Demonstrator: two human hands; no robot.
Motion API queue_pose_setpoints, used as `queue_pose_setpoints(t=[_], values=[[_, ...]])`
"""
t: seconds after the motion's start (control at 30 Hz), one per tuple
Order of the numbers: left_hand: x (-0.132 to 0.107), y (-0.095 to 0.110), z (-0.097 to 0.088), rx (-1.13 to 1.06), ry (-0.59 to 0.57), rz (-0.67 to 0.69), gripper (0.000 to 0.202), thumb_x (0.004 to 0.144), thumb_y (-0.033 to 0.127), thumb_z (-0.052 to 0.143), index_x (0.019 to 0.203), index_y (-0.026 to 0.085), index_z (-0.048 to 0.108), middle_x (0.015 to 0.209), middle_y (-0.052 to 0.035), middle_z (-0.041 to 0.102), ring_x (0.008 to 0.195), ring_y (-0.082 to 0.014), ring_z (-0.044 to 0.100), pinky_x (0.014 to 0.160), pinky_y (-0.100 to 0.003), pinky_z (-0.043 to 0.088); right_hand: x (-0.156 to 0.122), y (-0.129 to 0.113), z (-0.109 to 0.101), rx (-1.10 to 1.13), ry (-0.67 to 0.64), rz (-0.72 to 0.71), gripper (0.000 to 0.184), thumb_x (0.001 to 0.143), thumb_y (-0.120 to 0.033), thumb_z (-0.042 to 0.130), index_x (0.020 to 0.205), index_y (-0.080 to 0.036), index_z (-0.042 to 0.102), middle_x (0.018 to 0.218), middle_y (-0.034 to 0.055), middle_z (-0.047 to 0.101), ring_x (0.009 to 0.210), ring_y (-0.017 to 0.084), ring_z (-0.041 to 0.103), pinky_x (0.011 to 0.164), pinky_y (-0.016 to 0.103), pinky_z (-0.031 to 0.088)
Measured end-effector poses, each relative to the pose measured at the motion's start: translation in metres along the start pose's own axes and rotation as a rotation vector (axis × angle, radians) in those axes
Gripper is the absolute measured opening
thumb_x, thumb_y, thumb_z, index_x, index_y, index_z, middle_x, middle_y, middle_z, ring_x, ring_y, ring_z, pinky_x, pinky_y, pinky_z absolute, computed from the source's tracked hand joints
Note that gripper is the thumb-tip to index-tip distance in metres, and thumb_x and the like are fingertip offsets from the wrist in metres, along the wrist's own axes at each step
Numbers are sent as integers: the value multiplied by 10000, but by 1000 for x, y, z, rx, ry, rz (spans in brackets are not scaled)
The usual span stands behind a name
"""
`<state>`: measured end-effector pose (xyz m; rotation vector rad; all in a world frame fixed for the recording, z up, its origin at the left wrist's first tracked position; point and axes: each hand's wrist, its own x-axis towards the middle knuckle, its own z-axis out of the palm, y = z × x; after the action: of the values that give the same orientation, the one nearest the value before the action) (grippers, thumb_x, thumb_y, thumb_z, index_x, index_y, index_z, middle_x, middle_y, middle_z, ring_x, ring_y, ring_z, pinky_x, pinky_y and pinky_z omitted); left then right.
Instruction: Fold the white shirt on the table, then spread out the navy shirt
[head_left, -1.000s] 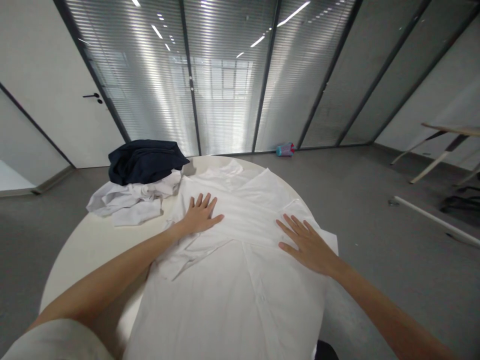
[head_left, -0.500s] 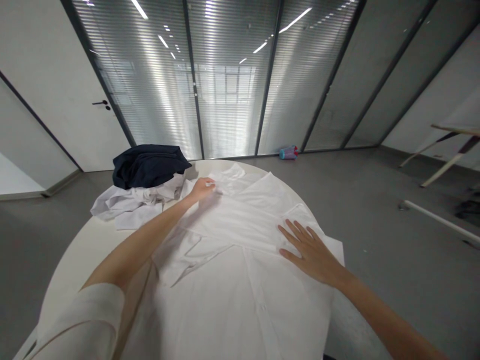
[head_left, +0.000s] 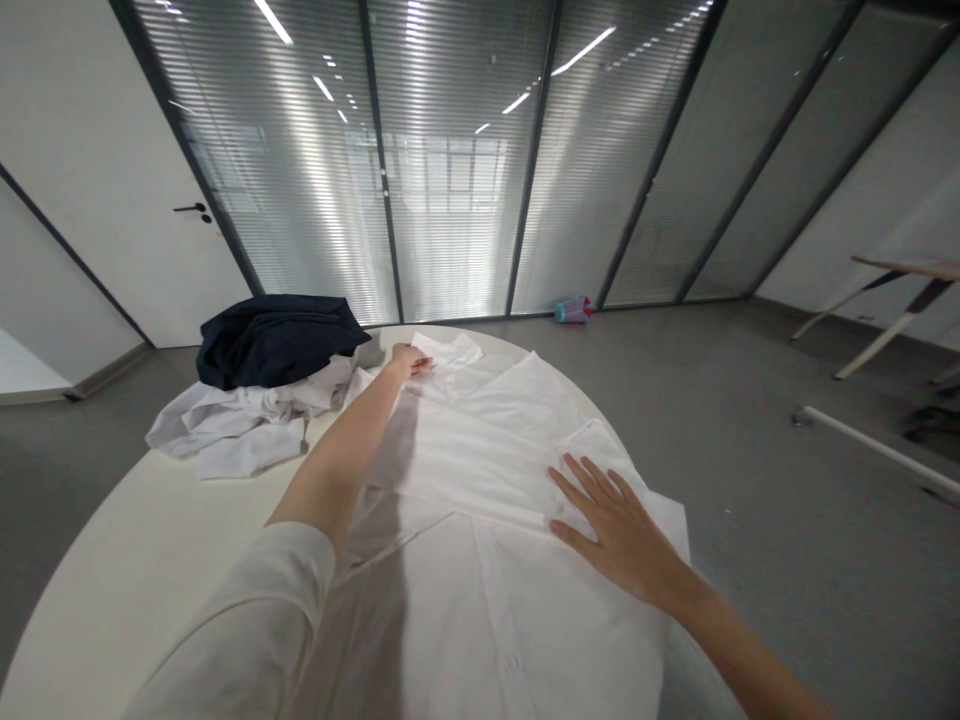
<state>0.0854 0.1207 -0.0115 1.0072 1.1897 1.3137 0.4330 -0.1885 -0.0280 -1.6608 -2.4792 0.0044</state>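
A white button-front shirt (head_left: pixel 487 440) lies spread over a round white table, its collar (head_left: pixel 450 352) at the far end and its front placket running toward me. My left hand (head_left: pixel 411 360) reaches to the far left of the shirt beside the collar, its fingers closed together at the cloth; the fingertips are small and partly hidden. Flat on the right side of the shirt rests my right hand (head_left: pixel 619 535), fingers spread and nothing held. Folds cross the shirt between the two hands.
Left on the round table (head_left: pixel 97 560) sits a dark navy garment (head_left: pixel 281 340) on top of crumpled white clothes (head_left: pixel 240 425). Beyond the table's far edge, a blue and red basket-like object (head_left: pixel 572 310) is on the floor by the glass wall. Another table (head_left: pixel 900 268) stands far right.
My left hand has moved slightly farther away, toward the collar, and its forearm has swung right over the shirt. My right hand stays spread on the cloth. The view has shifted slightly.
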Motion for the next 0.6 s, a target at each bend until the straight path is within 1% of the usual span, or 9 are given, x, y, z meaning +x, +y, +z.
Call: queue_pose_setpoints(t=[0.1, 0.2, 0.23, 0.3, 0.37, 0.4, 0.47, 0.53, 0.6], values=[[-2, -6, -5, 104, -16, 16, 301, 961, 319, 640, 1199, 135, 624, 1174, -97, 650, 1005, -213, 660, 860, -408, 576, -2, 1, 1, 12, -15, 14, 718, 947, -716, 379, 1561, -345, 370, 1658, 33, 234, 1525, 297, 228, 1241, 563, 187], [-15, -9, -18, 209, -69, 104, 94, 835, 154, 709, 918, 109, 702, 978, -80, 697, 924, -195, 679, 847, -342, 561, -2, 6, -3, 43, -62, 6, 744, 934, -735, 385, 1567, -345, 355, 1658, 29, 237, 1529, 308, 212, 1234, 579, 192], [-20, -10, -23, 249, -91, 141, 44, 769, 105, 717, 811, 115, 710, 928, -75, 703, 917, -198, 682, 848, -323, 553, 1, 9, -7, 60, -94, -6, 764, 915, -753, 405, 1557, -340, 380, 1651, 37, 262, 1522, 325, 232, 1227, 589, 208], [-30, -9, -34, 332, -141, 213, 80, 663, 64, 698, 666, 142, 710, 885, -64, 715, 944, -216, 679, 861, -309, 541, 14, 12, -20, 104, -139, -21, 750, 894, -771, 428, 1491, -322, 500, 1592, 61, 399, 1476, 353, 343, 1203, 589, 269], [-37, -8, -42, 408, -190, 274, 137, 599, 55, 651, 625, 165, 728, 896, -57, 728, 985, -231, 671, 892, -314, 530, 44, 11, -38, 167, -113, -10, 650, 925, -731, 409, 1363, -307, 635, 1440, 66, 594, 1362, 345, 510, 1159, 542, 365], [-40, -8, -44, 442, -208, 301, 177, 575, 51, 622, 629, 171, 741, 912, -57, 733, 996, -235, 667, 906, -318, 524, 65, 9, -47, 207, -65, 11, 594, 954, -686, 393, 1314, -301, 667, 1351, 57, 664, 1286, 323, 583, 1117, 494, 426], [-42, -9, -45, 504, -227, 350, 261, 539, 42, 564, 647, 172, 763, 955, -65, 737, 1004, -236, 662, 918, -325, 514, 115, 2, -60, 296, -5, 16, 496, 991, -579, 406, 1279, -278, 675, 1241, 44, 722, 1140, 267, 672, 1013, 397, 513], [-44, -11, -44, 560, -228, 396, 319, 520, 43, 514, 656, 171, 773, 984, -76, 735, 1008, -235, 656, 906, -327, 511, 170, -8, -63, 304, 26, 34, 436, 1010, -464, 413, 1292, -237, 656, 1201, 52, 735, 1053, 235, 699, 953, 347, 534], [-44, -14, -43, 614, -223, 439, 359, 512, 48, 476, 661, 174, 776, 992, -81, 732, 1014, -233, 651, 894, -325, 511, 218, -18, -57, 205, 26, 49, 454, 1036, -378, 353, 1380, -202, 590, 1304, 72, 686, 1129, 231, 668, 1000, 342, 503]])
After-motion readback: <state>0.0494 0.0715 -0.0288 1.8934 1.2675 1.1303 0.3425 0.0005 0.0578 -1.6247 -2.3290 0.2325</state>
